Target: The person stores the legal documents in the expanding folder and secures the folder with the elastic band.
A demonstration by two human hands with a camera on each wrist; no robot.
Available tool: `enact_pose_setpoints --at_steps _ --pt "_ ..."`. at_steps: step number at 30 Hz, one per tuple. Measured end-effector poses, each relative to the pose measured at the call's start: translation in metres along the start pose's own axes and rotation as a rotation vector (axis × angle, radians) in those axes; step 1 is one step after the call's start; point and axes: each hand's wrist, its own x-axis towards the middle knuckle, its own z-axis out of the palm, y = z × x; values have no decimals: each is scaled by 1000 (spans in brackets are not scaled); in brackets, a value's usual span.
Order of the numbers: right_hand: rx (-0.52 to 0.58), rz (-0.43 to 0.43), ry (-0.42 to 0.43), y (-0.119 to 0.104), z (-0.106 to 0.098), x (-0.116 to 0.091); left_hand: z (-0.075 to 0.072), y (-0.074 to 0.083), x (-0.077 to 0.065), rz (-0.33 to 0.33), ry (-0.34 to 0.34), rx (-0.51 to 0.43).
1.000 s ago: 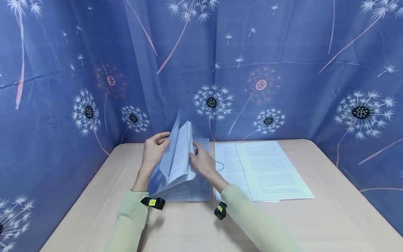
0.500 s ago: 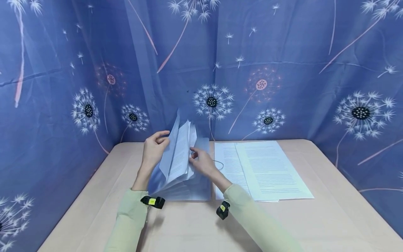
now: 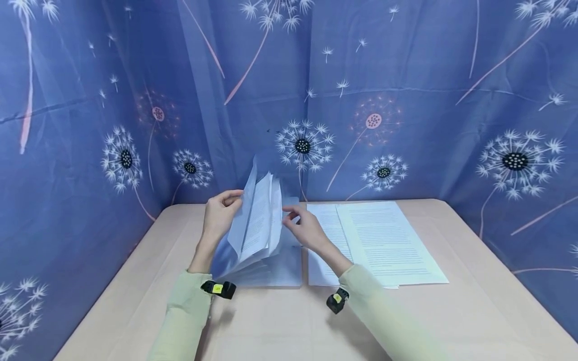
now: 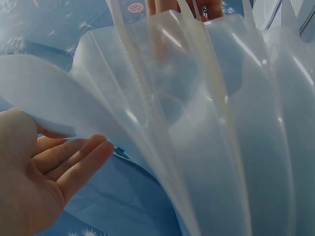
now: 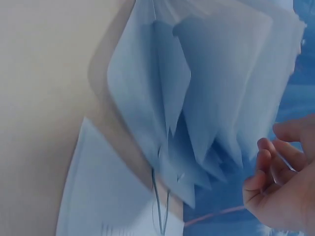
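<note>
A translucent expanding file folder (image 3: 244, 220) stands partly fanned open on the left half of the table, with printed pages (image 3: 258, 215) inside. My left hand (image 3: 220, 210) pinches its raised front flap, thumb behind and fingers in front. The left wrist view has the clear pleated pockets (image 4: 197, 123) spread beside that hand (image 4: 54, 172). My right hand (image 3: 308, 229) is at the folder's right side, fingers loosely bent and fingertips close to the divider edges. In the right wrist view this hand (image 5: 288, 182) holds nothing visible beside the hanging dividers (image 5: 211, 88).
Two overlapping stacks of printed paper, a left one (image 3: 327, 225) and a right one (image 3: 388, 245), lie to the right of the folder. A thin elastic cord (image 5: 156, 201) hangs from the folder toward the paper. A blue dandelion-print curtain (image 3: 253, 65) surrounds the table (image 3: 280, 326).
My right hand has drawn back to the right, from among the folder's dividers to just outside their edges. More of the inner sheets shows. My left hand keeps its place on the flap.
</note>
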Motion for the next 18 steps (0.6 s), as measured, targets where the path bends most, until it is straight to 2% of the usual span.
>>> enact_pose_setpoints --at_steps 9,18 --pt "-60 78 -6 25 -34 1 -1 0 0 -5 -8 -11" --pt "-99 131 -41 53 -65 -10 1 -2 -1 -5 -20 -2"
